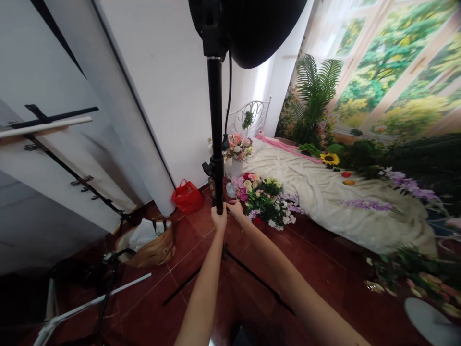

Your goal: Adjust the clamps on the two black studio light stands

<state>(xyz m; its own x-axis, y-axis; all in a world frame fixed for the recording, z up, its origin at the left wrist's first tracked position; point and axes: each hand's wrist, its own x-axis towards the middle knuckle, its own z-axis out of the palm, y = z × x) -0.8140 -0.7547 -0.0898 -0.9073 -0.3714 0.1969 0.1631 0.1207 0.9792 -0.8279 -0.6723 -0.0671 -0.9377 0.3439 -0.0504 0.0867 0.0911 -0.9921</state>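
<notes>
A black light stand (215, 105) rises upright in front of me, with a large dark lamp head (259, 29) at its top. My left hand (219, 218) is wrapped around the lower part of its pole. Just to the right, my right hand (235, 210) is closed against the same pole, its fingertips at a small dark part that I cannot make out clearly. Above both hands sits a clamp collar with a knob (207, 168). A black cable (230, 96) hangs down beside the pole to a plug (225, 142). The stand's legs (252, 275) spread over the floor below.
Artificial flowers (262, 194) lie right of the pole, before a bed with a cream cover (298, 178). On the left are a red bag (188, 197), a woven basket (154, 250) and a white pole (108, 294). A round pale disc (428, 319) is at lower right.
</notes>
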